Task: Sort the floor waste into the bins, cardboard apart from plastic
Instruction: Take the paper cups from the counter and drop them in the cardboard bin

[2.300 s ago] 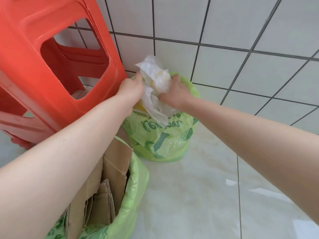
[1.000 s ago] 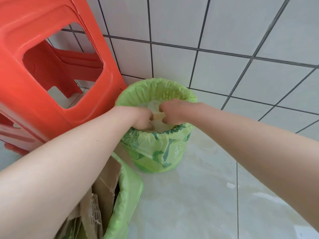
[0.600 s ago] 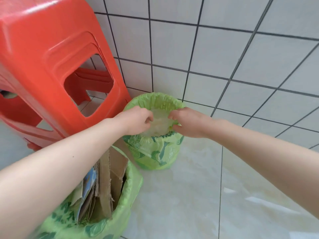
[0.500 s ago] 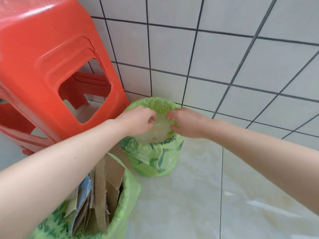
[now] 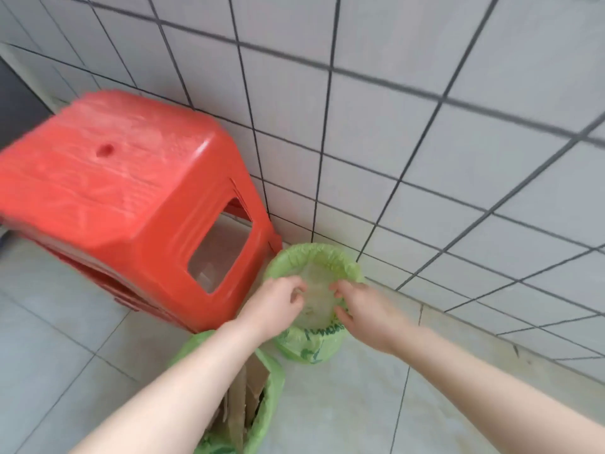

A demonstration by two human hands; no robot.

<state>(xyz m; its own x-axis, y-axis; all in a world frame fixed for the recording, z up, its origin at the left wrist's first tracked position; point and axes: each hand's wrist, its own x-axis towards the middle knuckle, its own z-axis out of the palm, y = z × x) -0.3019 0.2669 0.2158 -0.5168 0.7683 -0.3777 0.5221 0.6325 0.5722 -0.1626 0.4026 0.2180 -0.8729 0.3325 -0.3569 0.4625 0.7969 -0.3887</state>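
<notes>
The left hand [image 5: 273, 304] is positioned over the left rim of the small round bin lined with a light green printed plastic bag [image 5: 311, 347], with its fingers loosely curled and gripping nothing. The right hand [image 5: 365, 308] is positioned over the right rim of the same bin, fingers relaxed and slightly spread, thumb near the front rim, also holding nothing. The two hands are apart, with the bin opening between them. Inside the opening lies pale, translucent crumpled plastic waste [image 5: 316, 294], resting below the level of the rim; whether either hand touches it cannot be told. This bin stands on the pale tiled floor [image 5: 343, 404] against the base of the grey-white tiled wall with dark grout lines [image 5: 425, 142]. Nearer the camera, partly beneath the left forearm, stands a second bin with a green bag liner [image 5: 266, 401], holding upright pieces of brown corrugated cardboard [image 5: 244, 393]. To the left of both bins stands a red moulded plastic stool [image 5: 124, 188], its corner leg just beside the far bin's left rim.
</notes>
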